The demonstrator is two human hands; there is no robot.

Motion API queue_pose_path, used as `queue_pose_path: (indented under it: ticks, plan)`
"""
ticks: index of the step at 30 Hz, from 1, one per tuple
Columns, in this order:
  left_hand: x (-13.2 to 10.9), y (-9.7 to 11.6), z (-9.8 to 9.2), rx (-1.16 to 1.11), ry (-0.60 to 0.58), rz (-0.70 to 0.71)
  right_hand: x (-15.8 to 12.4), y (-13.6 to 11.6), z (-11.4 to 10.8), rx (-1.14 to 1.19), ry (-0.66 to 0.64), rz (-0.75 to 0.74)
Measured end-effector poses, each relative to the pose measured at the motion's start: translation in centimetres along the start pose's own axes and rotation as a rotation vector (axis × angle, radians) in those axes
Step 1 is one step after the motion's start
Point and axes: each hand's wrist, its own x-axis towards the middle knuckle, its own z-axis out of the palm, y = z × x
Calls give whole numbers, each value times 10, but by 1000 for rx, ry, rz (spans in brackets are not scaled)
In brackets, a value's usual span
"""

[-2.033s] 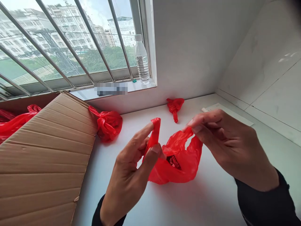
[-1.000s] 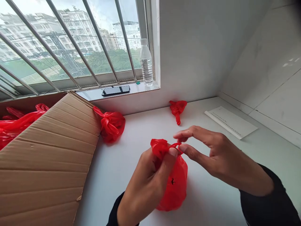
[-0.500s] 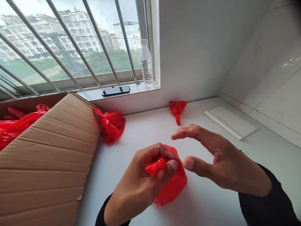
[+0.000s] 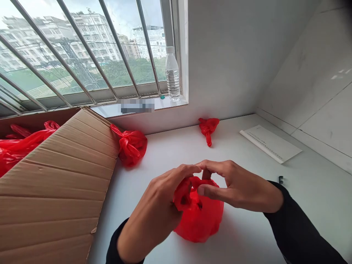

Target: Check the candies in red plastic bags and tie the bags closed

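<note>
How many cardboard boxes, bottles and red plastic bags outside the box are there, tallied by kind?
Cardboard box: 1
Bottle: 1
Red plastic bags outside the box: 3 (one held, one beside the box, one farther back)
Total: 5

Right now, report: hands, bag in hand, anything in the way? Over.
Left hand gripping top of red bag. Right hand touching it, grip unclear. Dark patch showing on bag. Cardboard box off left, apart from both hands.
</note>
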Motion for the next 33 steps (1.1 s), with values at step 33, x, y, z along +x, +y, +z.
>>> queue_pose_path:
  ticks: [33]
  plan:
    - [7, -8, 3, -31, 90, -3, 9, 11, 6, 195, -1, 45]
